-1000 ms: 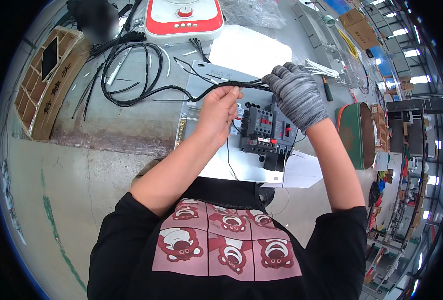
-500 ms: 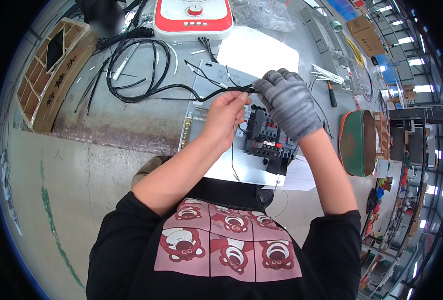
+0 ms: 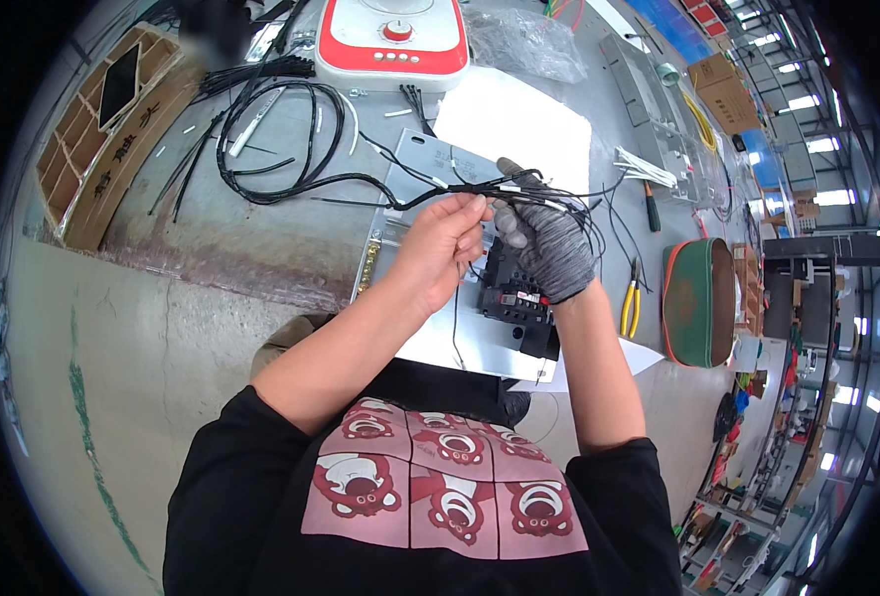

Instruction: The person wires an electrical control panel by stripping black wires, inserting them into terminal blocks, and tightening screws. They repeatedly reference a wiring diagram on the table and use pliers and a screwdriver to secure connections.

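Note:
My bare left hand [image 3: 447, 241] pinches a black wire bundle [image 3: 356, 179] between thumb and fingertips, above a metal mounting plate [image 3: 423, 149]. Close to its right, my right hand [image 3: 551, 253], in a grey knit glove, grips the same bundle, the wires crossing its palm and fingers. Loose black wire ends, some with white sleeves, fan out past the glove to the right. Dark circuit breakers [image 3: 513, 298] sit on the plate just below the hands, partly hidden by the glove. From the bundle, a long coil trails left over the bench.
A red and white machine with a knob [image 3: 397, 32] stands at the back. At left is a divided cardboard box [image 3: 127, 149] with a phone [image 3: 120, 84] on it. Yellow-handled pliers [image 3: 631, 306], a screwdriver [image 3: 652, 207], white ties [image 3: 646, 167] and a green bin [image 3: 698, 303] lie right.
My right hand has turned over from lying back-up on the bundle to holding it from below, and moved slightly left. The fanned wire ends now show. My left hand keeps its pinch.

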Available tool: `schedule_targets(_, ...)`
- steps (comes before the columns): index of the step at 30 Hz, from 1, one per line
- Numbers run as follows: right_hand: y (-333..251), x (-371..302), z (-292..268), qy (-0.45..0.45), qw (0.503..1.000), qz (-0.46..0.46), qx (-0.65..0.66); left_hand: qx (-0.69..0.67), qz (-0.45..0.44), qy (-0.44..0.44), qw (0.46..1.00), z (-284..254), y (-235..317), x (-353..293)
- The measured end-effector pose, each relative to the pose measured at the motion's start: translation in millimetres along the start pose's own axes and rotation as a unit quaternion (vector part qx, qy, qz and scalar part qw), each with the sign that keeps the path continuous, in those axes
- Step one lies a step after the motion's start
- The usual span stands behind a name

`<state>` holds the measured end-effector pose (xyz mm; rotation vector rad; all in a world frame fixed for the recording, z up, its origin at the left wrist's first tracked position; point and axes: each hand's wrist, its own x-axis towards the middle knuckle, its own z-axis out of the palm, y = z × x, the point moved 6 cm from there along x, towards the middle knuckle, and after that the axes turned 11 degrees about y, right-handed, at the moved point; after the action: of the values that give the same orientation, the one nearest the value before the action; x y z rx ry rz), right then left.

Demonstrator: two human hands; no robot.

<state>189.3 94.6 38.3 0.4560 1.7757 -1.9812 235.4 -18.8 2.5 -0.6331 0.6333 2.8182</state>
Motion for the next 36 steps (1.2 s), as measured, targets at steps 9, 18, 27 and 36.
schedule_targets(9, 0, 13, 9, -0.096, 0.986, -0.112, -0.076, -0.001, -0.027, -0.034, 0.999, -2, 2, -1)
schedule_targets(18, -1, 7, 2, -0.039, 0.998, -0.029, 0.028, 0.002, -0.016, -0.030, 0.999, 0, 6, -1)
schedule_targets(27, 14, -30, -6, 0.121, 0.987, -0.031, 0.101, 0.045, 0.029, 0.034, 0.998, -3, -6, 4)
schedule_targets(36, 7, -47, 10, 0.137, 0.963, -0.166, -0.164, 0.048, 0.057, 0.042, 0.996, 6, 2, 10)
